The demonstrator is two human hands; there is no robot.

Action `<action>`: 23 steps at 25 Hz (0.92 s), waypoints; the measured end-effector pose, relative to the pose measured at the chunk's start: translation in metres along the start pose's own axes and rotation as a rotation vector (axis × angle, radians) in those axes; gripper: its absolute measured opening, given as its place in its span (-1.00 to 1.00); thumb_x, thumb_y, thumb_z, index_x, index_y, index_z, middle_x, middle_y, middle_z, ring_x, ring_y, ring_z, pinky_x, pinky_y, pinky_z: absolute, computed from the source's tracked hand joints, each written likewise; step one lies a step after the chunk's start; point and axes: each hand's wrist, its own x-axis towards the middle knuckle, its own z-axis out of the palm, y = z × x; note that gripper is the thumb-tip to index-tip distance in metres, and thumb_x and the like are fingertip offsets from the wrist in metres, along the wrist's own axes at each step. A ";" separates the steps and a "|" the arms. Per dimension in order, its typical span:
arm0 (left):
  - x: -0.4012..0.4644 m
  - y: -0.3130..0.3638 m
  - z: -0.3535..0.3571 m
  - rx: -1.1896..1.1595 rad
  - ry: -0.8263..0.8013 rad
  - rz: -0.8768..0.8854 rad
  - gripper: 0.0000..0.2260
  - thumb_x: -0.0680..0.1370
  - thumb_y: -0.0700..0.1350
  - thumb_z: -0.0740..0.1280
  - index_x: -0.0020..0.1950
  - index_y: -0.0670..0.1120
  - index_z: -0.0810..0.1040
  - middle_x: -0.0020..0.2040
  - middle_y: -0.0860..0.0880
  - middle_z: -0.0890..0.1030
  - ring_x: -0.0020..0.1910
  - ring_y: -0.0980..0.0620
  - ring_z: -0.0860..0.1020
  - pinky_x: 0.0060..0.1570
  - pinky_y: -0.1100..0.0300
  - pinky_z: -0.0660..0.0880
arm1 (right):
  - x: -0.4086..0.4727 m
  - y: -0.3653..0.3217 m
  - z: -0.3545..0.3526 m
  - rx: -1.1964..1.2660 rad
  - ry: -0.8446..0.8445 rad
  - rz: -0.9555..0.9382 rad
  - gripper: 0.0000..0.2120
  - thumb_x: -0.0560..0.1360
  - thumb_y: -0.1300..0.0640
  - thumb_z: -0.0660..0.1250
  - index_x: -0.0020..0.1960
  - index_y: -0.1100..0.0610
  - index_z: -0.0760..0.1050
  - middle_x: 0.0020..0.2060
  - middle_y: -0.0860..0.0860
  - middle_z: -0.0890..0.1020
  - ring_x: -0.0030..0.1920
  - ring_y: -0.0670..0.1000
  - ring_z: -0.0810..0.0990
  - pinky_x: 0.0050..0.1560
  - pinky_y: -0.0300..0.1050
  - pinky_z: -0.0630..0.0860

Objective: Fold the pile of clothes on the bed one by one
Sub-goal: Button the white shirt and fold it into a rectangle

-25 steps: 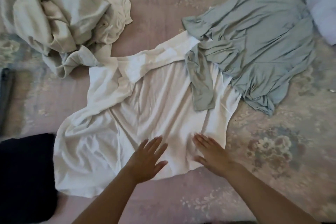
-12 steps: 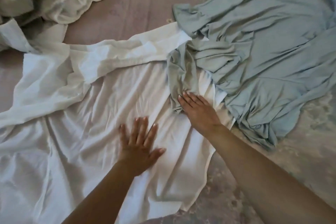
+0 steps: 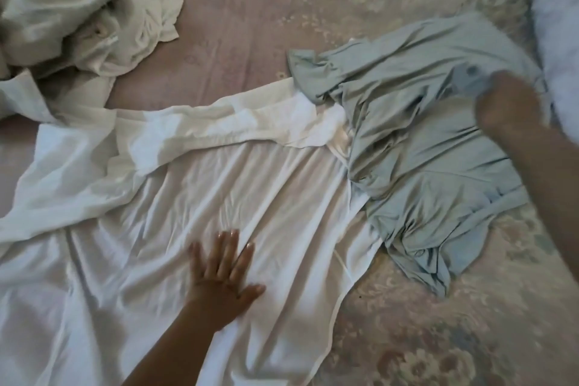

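Note:
A white garment [image 3: 250, 185] lies spread across the bed, its long upper part running off to the left. My left hand [image 3: 222, 273] presses flat on its lower middle with the fingers straight. To the right lies a crumpled grey-green shirt [image 3: 423, 172], whose left edge just overlaps the white garment. My right hand [image 3: 507, 103] is blurred over the shirt's upper right part and seems to grip a bunch of its fabric.
A heap of cream clothes [image 3: 78, 9] sits at the top left. A pale pillow [image 3: 557, 41] lies at the right edge. The pink flowered bed cover [image 3: 407, 338] shows around the clothes, at the top middle and bottom right.
My right hand has left the white garment and swept up to the right, carrying the grey-green sleeve off it. My left hand stays flat on the white garment.

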 end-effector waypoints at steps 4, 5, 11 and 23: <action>0.000 0.000 -0.009 0.018 0.031 0.072 -0.32 0.56 0.33 -0.10 0.55 -0.07 0.04 0.55 -0.18 0.06 0.53 -0.20 0.04 0.39 -0.35 -0.04 | -0.095 -0.070 0.083 -0.098 -0.345 -0.359 -0.45 0.62 0.09 0.09 0.53 0.22 0.00 0.54 0.14 0.02 0.52 0.11 0.04 0.46 0.02 0.12; -0.004 -0.008 -0.014 0.024 0.080 0.130 -0.35 0.57 0.27 -0.02 0.54 -0.10 0.11 0.52 -0.19 0.18 0.50 -0.21 0.13 0.38 -0.32 0.03 | -0.121 -0.099 0.095 -0.110 -0.388 -0.485 -0.44 0.63 0.06 0.07 0.55 0.18 -0.06 0.55 0.10 -0.06 0.54 0.06 -0.03 0.48 0.01 0.07; 0.059 -0.149 -0.083 0.157 0.218 0.115 -0.49 0.55 0.04 0.10 0.44 -0.19 0.27 0.40 -0.25 0.39 0.37 -0.24 0.40 0.33 -0.18 0.30 | -0.162 -0.244 0.117 -0.081 -0.375 -0.811 -0.42 0.64 0.04 0.04 0.56 0.11 -0.16 0.55 0.03 -0.15 0.54 -0.02 -0.12 0.47 -0.02 -0.04; 0.141 -0.170 -0.120 -0.192 -0.102 -0.120 -0.38 0.53 0.18 0.29 0.52 -0.01 0.20 0.52 -0.05 0.22 0.51 -0.06 0.13 0.45 -0.01 0.01 | -0.153 -0.300 0.133 -0.042 0.113 -0.937 -0.79 0.18 0.38 0.55 -0.35 0.21 0.53 -0.49 0.11 0.56 -0.49 0.12 0.56 -0.37 -0.10 0.50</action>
